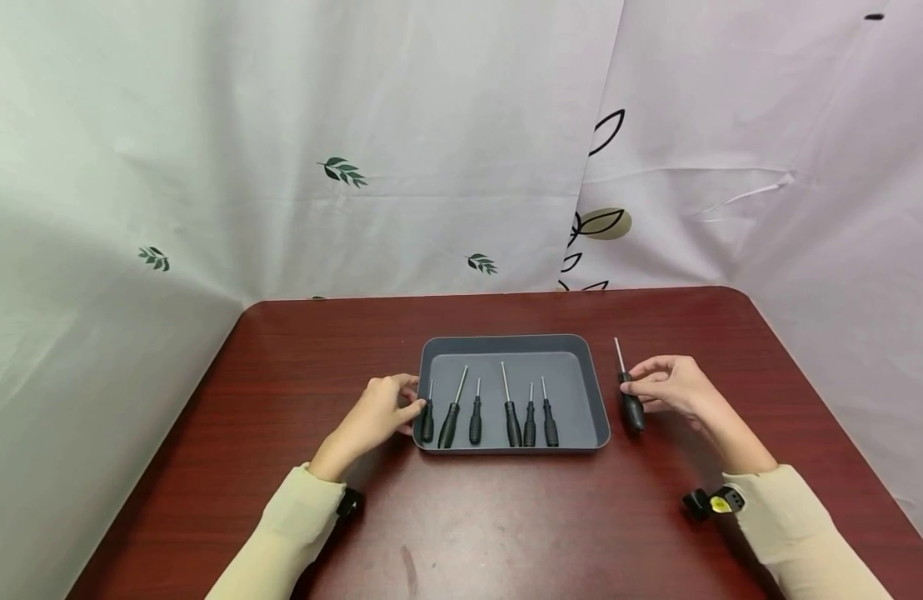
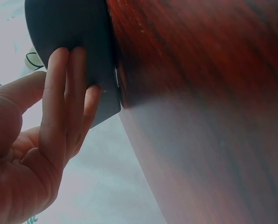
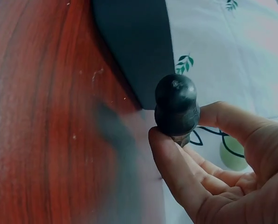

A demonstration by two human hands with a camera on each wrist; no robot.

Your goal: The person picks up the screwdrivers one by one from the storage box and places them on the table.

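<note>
A dark grey tray (image 1: 574, 358) sits on the table with several black-handled screwdrivers lying in a row inside, shafts pointing to the far side. My left hand (image 1: 382, 406) is at its left wall: the fingers (image 2: 55, 98) lie flat against the outside, while the thumb reaches over the rim beside the leftmost screwdriver (image 1: 428, 421). Right of the tray, my right hand (image 1: 675, 385) pinches another screwdriver (image 1: 632, 412) by its thick black handle between thumb and fingers. Its metal shaft points away from me; in the right wrist view the rounded handle end (image 3: 176, 95) faces the camera.
The reddish-brown wooden table (image 1: 461, 533) has rounded far corners. White curtains (image 1: 431, 125) with leaf prints hang behind it and along both sides. Inside the tray, a wider gap separates the three left screwdrivers from the three right ones.
</note>
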